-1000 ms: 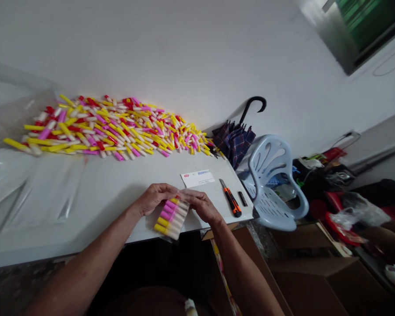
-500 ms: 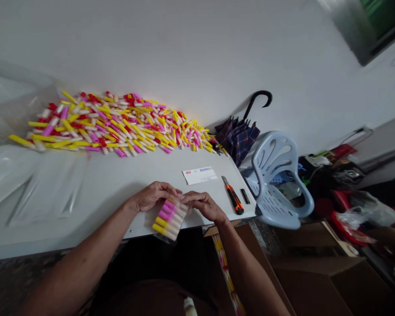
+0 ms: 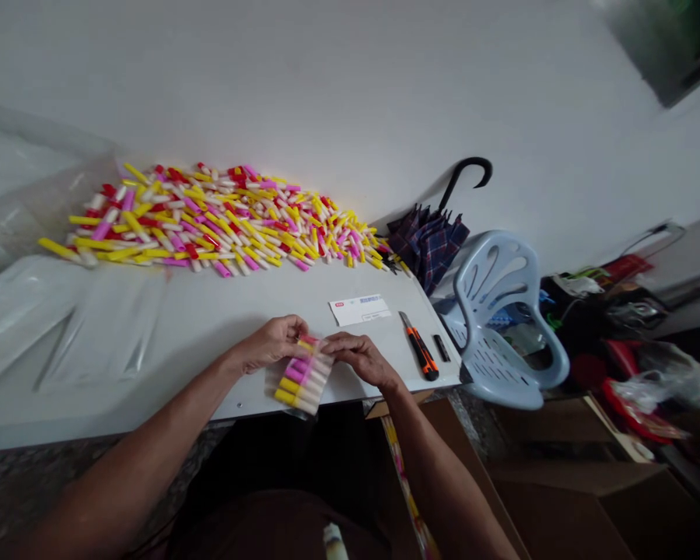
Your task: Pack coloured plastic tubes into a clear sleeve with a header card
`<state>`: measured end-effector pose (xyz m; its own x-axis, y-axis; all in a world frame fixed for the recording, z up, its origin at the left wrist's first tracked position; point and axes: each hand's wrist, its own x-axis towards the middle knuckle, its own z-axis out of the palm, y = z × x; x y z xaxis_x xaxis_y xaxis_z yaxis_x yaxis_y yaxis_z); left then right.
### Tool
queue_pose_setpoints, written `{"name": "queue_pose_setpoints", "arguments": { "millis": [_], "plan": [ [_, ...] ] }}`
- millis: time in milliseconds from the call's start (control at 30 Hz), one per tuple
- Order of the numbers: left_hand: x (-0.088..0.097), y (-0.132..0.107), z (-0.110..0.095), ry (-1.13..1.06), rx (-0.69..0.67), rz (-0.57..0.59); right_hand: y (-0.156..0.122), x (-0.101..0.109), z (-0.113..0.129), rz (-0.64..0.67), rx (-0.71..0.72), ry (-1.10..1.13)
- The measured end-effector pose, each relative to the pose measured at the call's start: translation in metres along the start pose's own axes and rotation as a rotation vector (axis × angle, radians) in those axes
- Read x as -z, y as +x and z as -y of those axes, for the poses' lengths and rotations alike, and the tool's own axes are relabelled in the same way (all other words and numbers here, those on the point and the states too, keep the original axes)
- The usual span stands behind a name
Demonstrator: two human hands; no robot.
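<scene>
Both my hands meet at the near edge of a white table (image 3: 198,327). My left hand (image 3: 271,342) and my right hand (image 3: 355,356) are closed on the top end of a clear packet of markers (image 3: 300,381), a row of yellow and pink ones with pale bodies. The packet slants down past the table edge toward me. A big heap of loose markers (image 3: 222,218), yellow, pink, red and white, lies along the far side of the table against the wall.
A white label card (image 3: 360,309), an orange-and-black utility knife (image 3: 420,355) and a small black piece (image 3: 442,348) lie right of my hands. Clear plastic sheets (image 3: 29,311) cover the table's left. A pale blue plastic chair (image 3: 502,319), a plaid umbrella (image 3: 428,241) and cardboard boxes (image 3: 560,482) stand to the right.
My hands have stayed on the packet, shifting slightly along its top end. The view has drifted a little, so everything sits slightly further right.
</scene>
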<state>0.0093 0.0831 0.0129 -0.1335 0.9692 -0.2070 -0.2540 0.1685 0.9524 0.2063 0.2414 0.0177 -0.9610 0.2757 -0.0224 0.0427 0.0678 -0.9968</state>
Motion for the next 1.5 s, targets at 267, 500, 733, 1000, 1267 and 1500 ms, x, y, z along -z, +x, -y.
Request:
{"name": "queue_pose_setpoints", "arguments": {
  "millis": [267, 500, 733, 1000, 1267, 1500],
  "plan": [
    [-0.001, 0.003, 0.003, -0.113, -0.077, -0.060, -0.011, -0.005, 0.007, -0.132, -0.212, 0.355],
    [-0.012, 0.007, 0.004, -0.118, -0.117, -0.130, -0.005, -0.015, 0.005, -0.164, -0.228, 0.157],
    [-0.023, 0.005, 0.013, -0.117, -0.022, 0.044, -0.007, -0.009, 0.003, -0.300, -0.127, 0.194],
    [-0.036, 0.007, 0.010, -0.129, -0.047, 0.010, -0.020, -0.005, 0.004, -0.416, -0.152, 0.139],
    [-0.050, 0.000, -0.005, 0.300, -0.378, -0.279, -0.048, 0.014, 0.012, -0.451, -0.226, 0.431],
    [-0.056, 0.008, -0.015, 0.524, -0.645, 0.012, -0.060, 0.021, 0.030, -0.210, -0.308, 0.600]
  ]
}}
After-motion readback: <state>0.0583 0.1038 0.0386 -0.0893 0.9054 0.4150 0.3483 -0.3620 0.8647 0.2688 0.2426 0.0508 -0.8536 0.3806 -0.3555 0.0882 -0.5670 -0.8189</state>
